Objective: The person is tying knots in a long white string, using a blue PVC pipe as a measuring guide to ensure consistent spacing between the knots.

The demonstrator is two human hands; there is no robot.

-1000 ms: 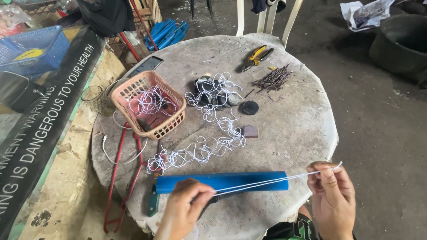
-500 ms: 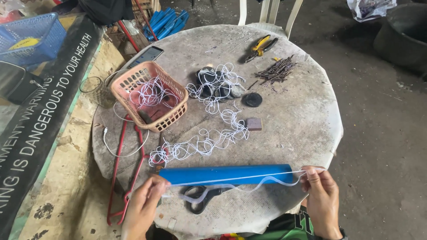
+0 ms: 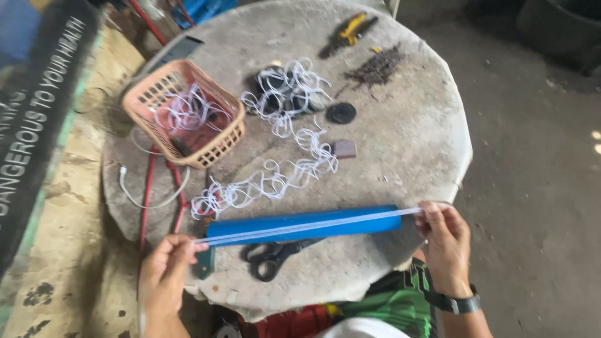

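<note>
Both hands have drawn the white cord [image 3: 313, 224] straight and taut since half a second ago, left hand [image 3: 166, 272] and right hand [image 3: 446, 241] each pinching one end along the one blue tube [image 3: 303, 225]. One pair of black scissors [image 3: 272, 256] lies just beneath. Beyond: one pink basket [image 3: 184, 112], one black disc [image 3: 341, 112], one yellow-handled pliers [image 3: 350, 28] on the round table [image 3: 426, 138].

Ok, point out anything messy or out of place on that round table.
White cord sprawls in loose tangles from the pink basket across the table. Dark nails lie scattered in a pile near the far edge. The table's near rim looks chipped.
</note>
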